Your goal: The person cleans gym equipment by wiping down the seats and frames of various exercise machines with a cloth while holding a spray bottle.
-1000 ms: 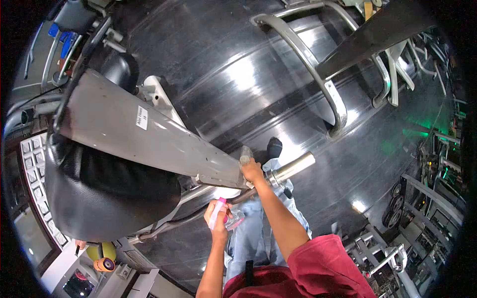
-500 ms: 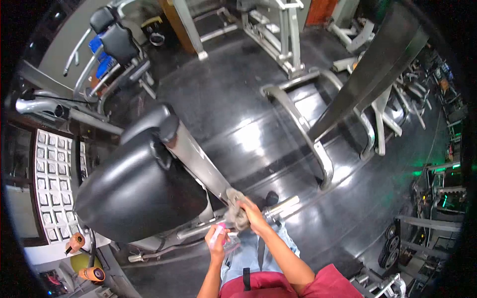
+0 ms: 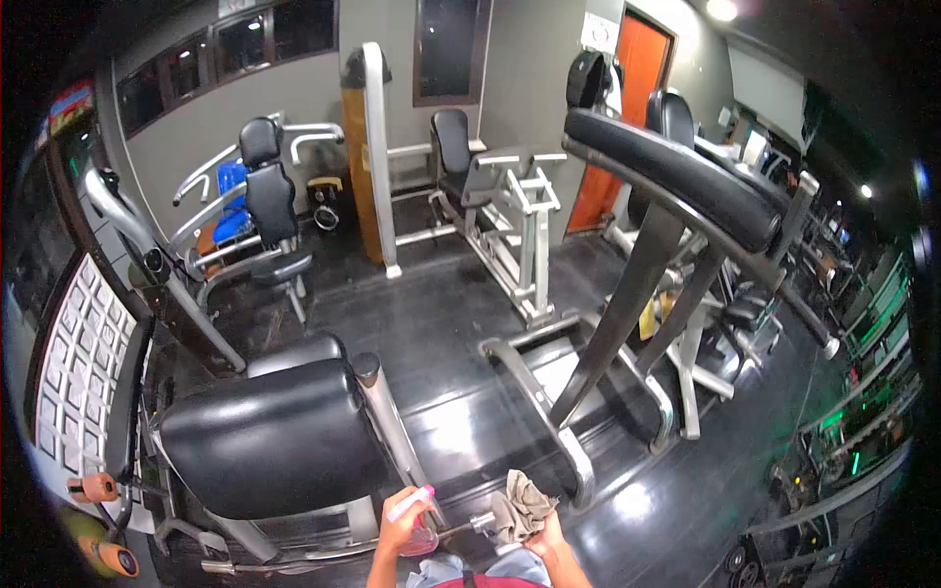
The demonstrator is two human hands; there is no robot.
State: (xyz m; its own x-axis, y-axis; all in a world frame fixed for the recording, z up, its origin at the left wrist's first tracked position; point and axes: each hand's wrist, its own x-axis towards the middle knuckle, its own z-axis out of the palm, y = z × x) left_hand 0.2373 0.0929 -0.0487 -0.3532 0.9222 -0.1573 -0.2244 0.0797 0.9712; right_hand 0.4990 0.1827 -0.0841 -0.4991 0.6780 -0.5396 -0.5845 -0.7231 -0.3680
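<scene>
My left hand (image 3: 397, 529) is closed around a clear spray bottle (image 3: 423, 539) with a pink and white spray head. A crumpled grey-brown cloth (image 3: 522, 508) is gripped in my right hand (image 3: 550, 537), held up and apart from the bottle. Just beyond my left hand stands a machine with a wide black padded seat (image 3: 274, 436) and a grey metal post (image 3: 394, 431). Behind both hands, near the floor, a metal bar (image 3: 323, 556) runs across and is partly hidden by them.
Right of the seat rises a machine with a long black pad (image 3: 676, 171) on slanted grey legs. More machines line the far wall, near an orange door (image 3: 619, 118). Shiny black flooring (image 3: 451, 426) lies between them. Orange rollers (image 3: 93, 487) stick out at the lower left.
The view has tilted up towards the far wall. My right hand has brought the cloth away from the grey post, to the right. The bottle stays in my left hand.
</scene>
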